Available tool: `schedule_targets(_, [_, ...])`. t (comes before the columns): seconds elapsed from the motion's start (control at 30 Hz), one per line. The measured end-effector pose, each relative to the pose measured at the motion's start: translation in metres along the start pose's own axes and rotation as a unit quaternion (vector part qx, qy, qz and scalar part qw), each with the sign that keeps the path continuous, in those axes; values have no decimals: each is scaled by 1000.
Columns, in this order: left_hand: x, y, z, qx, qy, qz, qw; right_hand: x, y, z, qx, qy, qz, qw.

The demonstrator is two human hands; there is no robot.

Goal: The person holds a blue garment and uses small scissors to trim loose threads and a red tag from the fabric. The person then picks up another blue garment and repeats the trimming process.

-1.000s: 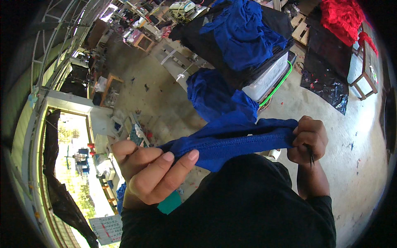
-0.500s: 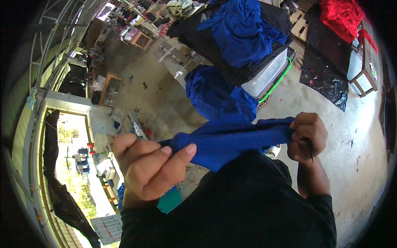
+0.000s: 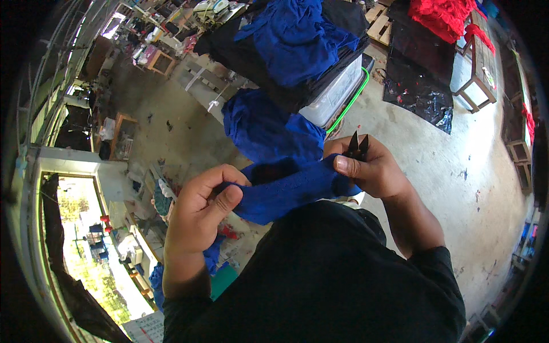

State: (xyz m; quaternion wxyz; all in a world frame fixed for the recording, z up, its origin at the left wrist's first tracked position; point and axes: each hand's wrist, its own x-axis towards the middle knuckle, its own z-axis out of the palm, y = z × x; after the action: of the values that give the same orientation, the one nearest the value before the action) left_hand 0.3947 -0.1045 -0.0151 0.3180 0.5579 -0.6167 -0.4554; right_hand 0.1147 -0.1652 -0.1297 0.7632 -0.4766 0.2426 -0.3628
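Note:
Stretched between my two hands is a blue knitted fabric piece (image 3: 286, 194), its edge forming a band with a dark opening behind it. My left hand (image 3: 201, 208) pinches the left end between thumb and fingers. At the other end my right hand (image 3: 372, 168) grips the fabric with its thumb on top. The same right hand also holds small dark thread snips (image 3: 358, 146), whose two pointed blades stick up apart from between the fingers. Part of the fabric's lower side is hidden behind my black shirt.
Ahead, a blue cloth pile (image 3: 297, 46) lies on a black-covered stand, with another blue heap (image 3: 269, 126) lower down. Beside them is a clear plastic bin (image 3: 327, 102) with a green edge. Red cloth (image 3: 440, 18), a black sheet (image 3: 417, 86) and a wooden frame (image 3: 479, 68) stand to the right.
My right hand has moved left and turned, so the snips now point up. Both hands are closer together and the fabric is less taut. The whole view has shifted slightly.

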Motion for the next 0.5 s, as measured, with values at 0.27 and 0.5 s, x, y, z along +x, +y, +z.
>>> schedule_targets(0.27, [0,-5,12,-98,-46,-30,994,1,-3,8,24,9,2,1000])
schedule_targets(0.5, [4,17,29,6,-65,-87,994,-2,-4,0,-22,17,-8,1000])
